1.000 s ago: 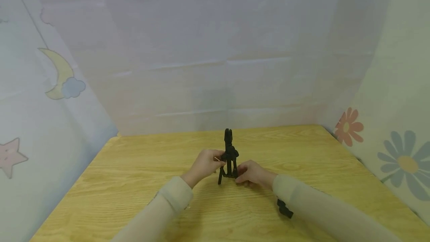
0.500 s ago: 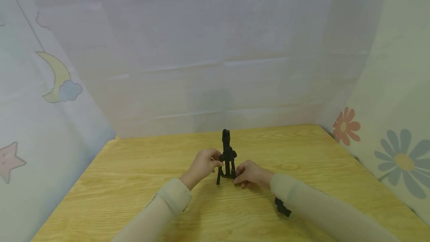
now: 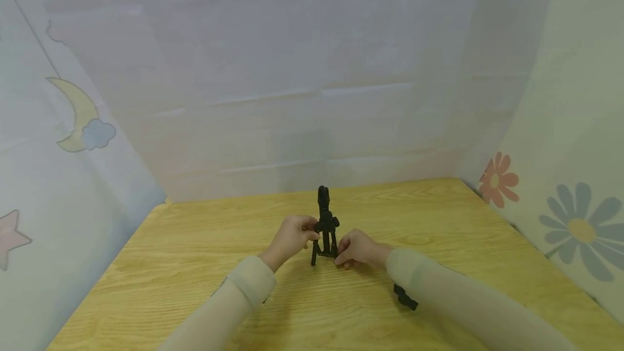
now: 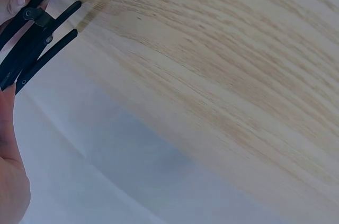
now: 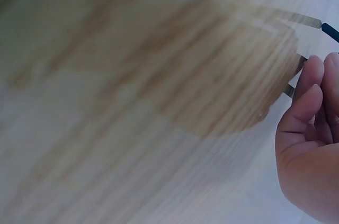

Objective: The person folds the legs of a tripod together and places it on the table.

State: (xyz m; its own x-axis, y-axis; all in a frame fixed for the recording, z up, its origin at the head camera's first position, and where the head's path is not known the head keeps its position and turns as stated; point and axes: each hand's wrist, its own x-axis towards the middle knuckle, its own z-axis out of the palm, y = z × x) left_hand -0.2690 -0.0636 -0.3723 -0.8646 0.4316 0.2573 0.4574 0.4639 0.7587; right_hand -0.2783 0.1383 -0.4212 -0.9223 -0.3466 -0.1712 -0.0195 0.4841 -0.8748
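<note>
A small black tripod point(image 3: 325, 222) stands upright near the middle of the table, its legs spread and a narrow head on top. My left hand point(image 3: 291, 236) holds it from the left, at the top of the legs. In the left wrist view, fingers and thumb close around the tripod's dark legs point(image 4: 26, 44). From the right, my right hand point(image 3: 359, 248) pinches the lower part of the right leg with thumb and fingers. One dark leg tip point(image 5: 330, 31) shows beyond the fingers in the right wrist view; the rest of the tripod is out of frame there.
A small black piece point(image 3: 405, 298) lies on the wood-grain table point(image 3: 195, 264), partly under the right sleeve point(image 3: 439, 280). Behind the table hangs a pale creased sheet point(image 3: 244, 96). Side walls carry a moon point(image 3: 78, 107) and flower prints point(image 3: 582, 231).
The whole scene has shifted slightly left as the head view turned. Both hands keep their places on the tripod, and the right fingers have drawn closer together at the leg.
</note>
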